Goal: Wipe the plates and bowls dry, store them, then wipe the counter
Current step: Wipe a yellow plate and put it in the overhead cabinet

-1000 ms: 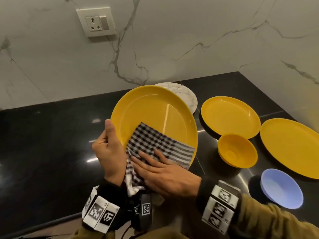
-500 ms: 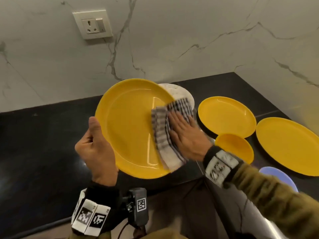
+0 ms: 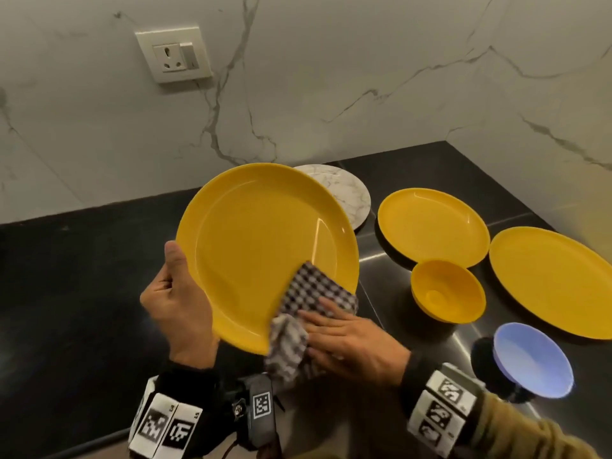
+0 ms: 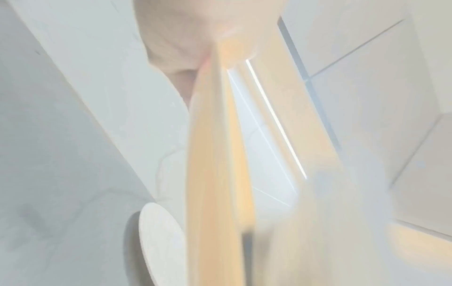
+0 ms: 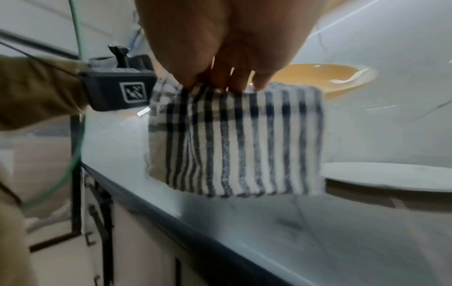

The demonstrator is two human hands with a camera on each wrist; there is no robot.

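Note:
My left hand (image 3: pixel 178 303) grips the left rim of a big yellow plate (image 3: pixel 265 246), thumb on its front face, and holds it tilted above the black counter (image 3: pixel 82 293). My right hand (image 3: pixel 347 339) holds a black-and-white checked cloth (image 3: pixel 314 299) against the plate's lower right rim, fingers laid flat on top and thumb hidden. In the right wrist view the cloth (image 5: pixel 234 139) hangs from my fingertips (image 5: pixel 232 81). The left wrist view is washed out and shows the plate (image 4: pixel 215 154) edge-on.
On the counter to the right lie a marble-patterned plate (image 3: pixel 347 190), a smaller yellow plate (image 3: pixel 433 226), a yellow bowl (image 3: pixel 447 289), another large yellow plate (image 3: pixel 556 283) and a pale blue bowl (image 3: pixel 533 359). A wall socket (image 3: pixel 174 54) sits on the marble backsplash.
My right hand swept the cloth from the plate's lower part to its right side, then down to the lower right rim. The left hand kept its grip while the plate shifted slightly.

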